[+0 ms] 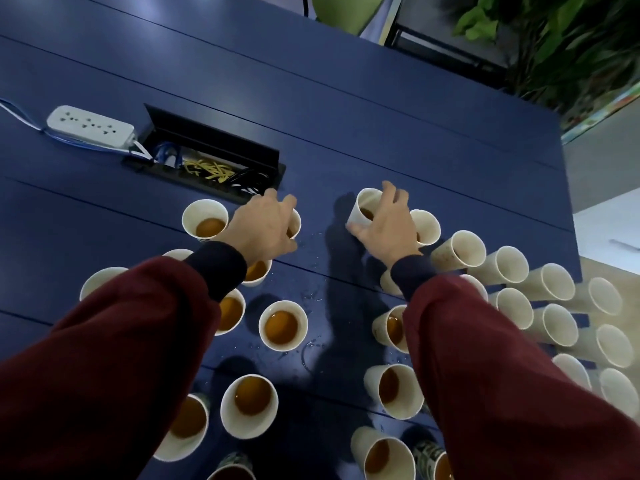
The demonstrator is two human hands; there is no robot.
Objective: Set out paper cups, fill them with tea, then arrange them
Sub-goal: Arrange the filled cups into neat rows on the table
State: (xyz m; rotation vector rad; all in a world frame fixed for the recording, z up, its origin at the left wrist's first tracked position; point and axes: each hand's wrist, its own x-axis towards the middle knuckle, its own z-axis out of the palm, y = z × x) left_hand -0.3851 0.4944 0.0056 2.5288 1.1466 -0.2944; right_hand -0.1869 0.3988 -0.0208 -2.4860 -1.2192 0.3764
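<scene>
Paper cups (283, 325) holding brown tea stand crowded on the blue surface (381, 133). The left hand (263, 228) curls its fingers over the left cup (295, 221), gripping its rim. The right hand (386, 230) grips the tilted cup (362, 209), which is part full.

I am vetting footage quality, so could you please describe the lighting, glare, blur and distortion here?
Head view: dim light, with pale glare on the table at top left. Head view: a dark shadow lies just left of the right hand. Head view: wide-angle distortion splays the right-edge cups outward. Head view: the plant is smeared by blur.
</scene>
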